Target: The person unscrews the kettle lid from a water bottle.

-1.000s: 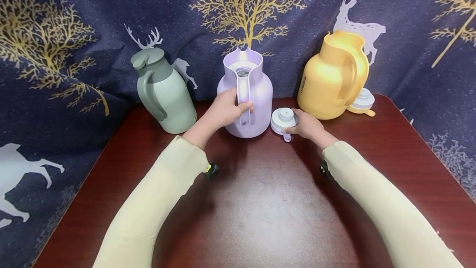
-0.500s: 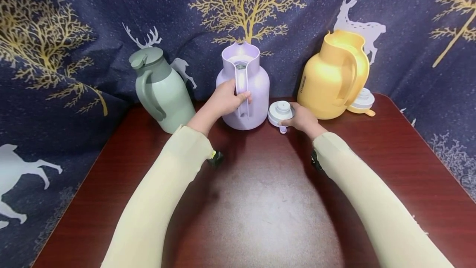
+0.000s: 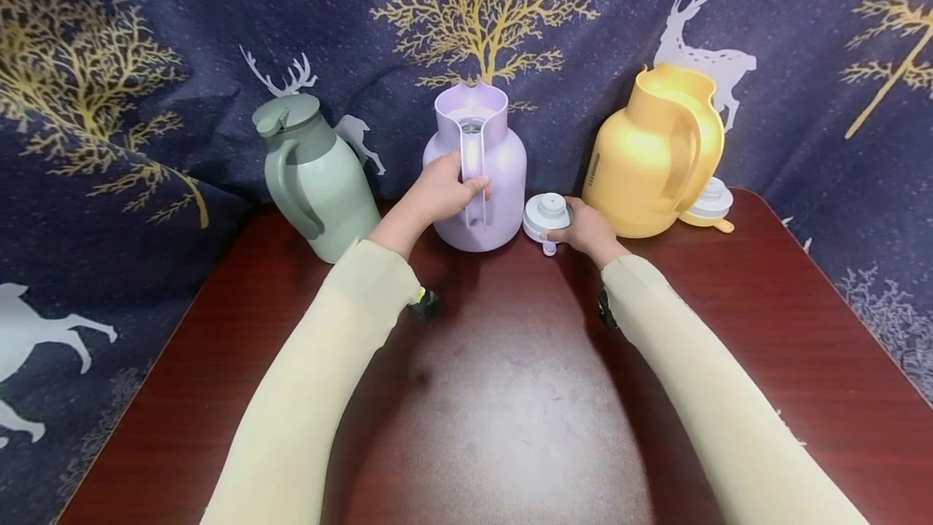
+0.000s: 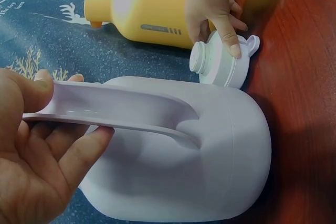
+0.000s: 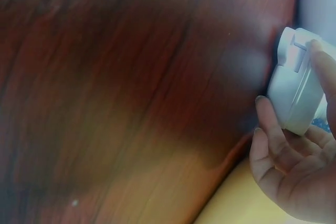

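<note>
A lilac thermos jug [image 3: 504,177] stands upright and lidless at the back middle of the table, its mouth showing in the head view. My left hand [image 3: 440,186] grips its handle [image 4: 126,106], thumb on one side and fingers on the other. Just right of the jug, my right hand [image 3: 589,228] holds a white and lilac lid [image 3: 545,219] from its right side. The lid's narrower round part faces up, and its small tab points toward me. In the right wrist view, thumb and fingers lie around the lid [image 5: 295,90]. Whether the lid touches the table cannot be told.
A yellow lidless jug [image 3: 637,168] stands right of my right hand, with a white and yellow lid [image 3: 710,205] behind its right side. A green jug [image 3: 331,193] with its lid on stands at the left. A patterned dark blue cloth [image 3: 408,39] hangs behind the reddish-brown table [image 3: 525,395].
The lilac jug and the lid have both shifted back toward the cloth and slightly left, each still held by the same hand. The yellow and green jugs stay where they were.
</note>
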Demonstrator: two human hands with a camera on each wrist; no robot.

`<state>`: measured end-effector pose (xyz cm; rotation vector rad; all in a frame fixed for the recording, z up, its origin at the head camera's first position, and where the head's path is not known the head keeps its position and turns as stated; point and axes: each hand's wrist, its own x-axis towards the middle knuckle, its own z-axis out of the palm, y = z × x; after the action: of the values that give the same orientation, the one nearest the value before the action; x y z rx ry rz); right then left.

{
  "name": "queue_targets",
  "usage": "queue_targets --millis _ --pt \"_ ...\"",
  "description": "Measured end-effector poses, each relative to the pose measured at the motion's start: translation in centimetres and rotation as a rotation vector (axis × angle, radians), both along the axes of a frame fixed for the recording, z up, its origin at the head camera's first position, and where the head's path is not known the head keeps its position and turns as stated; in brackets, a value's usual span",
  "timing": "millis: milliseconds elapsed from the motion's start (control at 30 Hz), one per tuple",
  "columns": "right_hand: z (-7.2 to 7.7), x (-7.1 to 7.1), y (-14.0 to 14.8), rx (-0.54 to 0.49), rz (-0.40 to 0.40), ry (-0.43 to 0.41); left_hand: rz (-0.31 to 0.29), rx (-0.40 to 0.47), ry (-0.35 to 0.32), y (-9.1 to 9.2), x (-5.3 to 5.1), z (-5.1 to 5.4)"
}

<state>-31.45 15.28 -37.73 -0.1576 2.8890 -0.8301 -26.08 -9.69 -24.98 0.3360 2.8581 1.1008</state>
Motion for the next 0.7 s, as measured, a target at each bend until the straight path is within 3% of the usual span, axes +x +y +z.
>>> queue_targets --millis 200,700 --pt "0.1 -0.5 -0.4 0.019 -0.033 -0.008 0.004 -0.012 -0.016 0.1 -0.5 0.2" --pt "-0.7 -1.6 -0.7 -0.007 -0.063 -0.005 0.017 0.011 -0.004 0.1 -0.8 0.0"
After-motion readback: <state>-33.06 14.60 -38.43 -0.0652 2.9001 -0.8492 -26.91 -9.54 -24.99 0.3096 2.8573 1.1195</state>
